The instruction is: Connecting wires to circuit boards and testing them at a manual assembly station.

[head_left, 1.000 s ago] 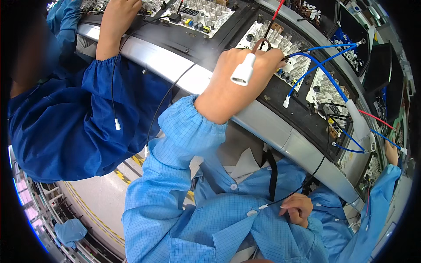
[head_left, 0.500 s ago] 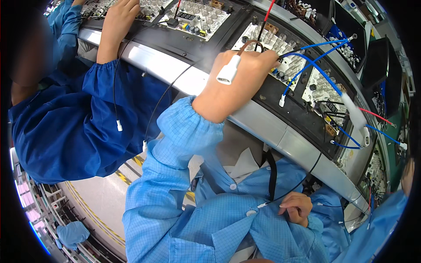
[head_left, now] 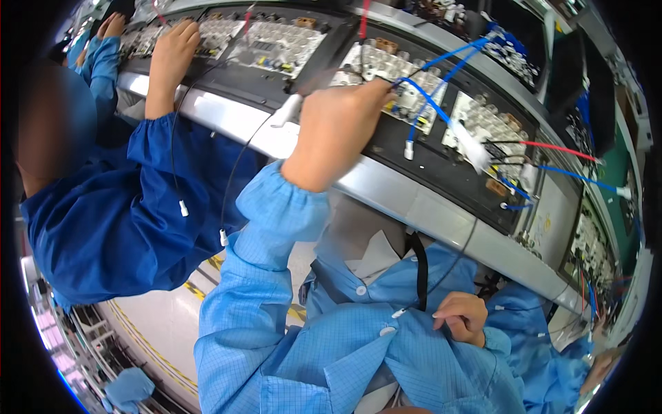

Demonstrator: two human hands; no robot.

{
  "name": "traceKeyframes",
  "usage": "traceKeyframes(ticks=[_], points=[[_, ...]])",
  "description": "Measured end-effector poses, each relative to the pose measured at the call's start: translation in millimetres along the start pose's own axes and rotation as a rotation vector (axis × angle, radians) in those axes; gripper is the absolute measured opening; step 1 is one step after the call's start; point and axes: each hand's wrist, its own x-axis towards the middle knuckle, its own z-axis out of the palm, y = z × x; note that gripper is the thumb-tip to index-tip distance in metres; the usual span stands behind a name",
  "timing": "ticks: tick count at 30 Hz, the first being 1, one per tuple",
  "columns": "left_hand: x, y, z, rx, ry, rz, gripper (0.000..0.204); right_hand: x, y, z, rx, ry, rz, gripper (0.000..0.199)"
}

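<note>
My left hand (head_left: 338, 131) reaches out over the circuit boards with its fingers closed on a wire harness. Blue wires (head_left: 431, 102) run from its fingertips to a white connector (head_left: 472, 148) over the board on the right. A white plug (head_left: 286, 110), blurred, dangles on the left side of this hand. Below the fingers lies a white circuit board (head_left: 386, 62) with clear round parts, in a black tray (head_left: 431, 155). My right hand (head_left: 463, 317) is held low by my chest, fingers curled, with nothing visible in it. Its palm is hidden.
A silver rail (head_left: 393, 193) edges the bench. Black leads with white tips (head_left: 223, 238) hang down in front. To the left, a co-worker in dark blue has a hand (head_left: 174, 58) over other boards. Red probes (head_left: 365, 19) come down from above; black bins with wires stand behind.
My left hand has moved a little left with the harness. The white plug has swung off the back of the hand to its left. The view has shifted; my right hand stays curled.
</note>
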Motion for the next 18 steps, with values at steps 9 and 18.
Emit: traceKeyframes(ticks=[9, 18], points=[[-0.7, 10.7, -11.3, 0.081, -0.023, -0.107, 0.011, -4.1, -18.0, -8.6, -0.139, 0.064, -0.159, 0.018], [-44.6, 22.2, -20.8, -0.073, 0.091, -0.241, 0.024, -25.6, -59.7, -33.3, -0.602, 0.044, -0.638, 0.020]])
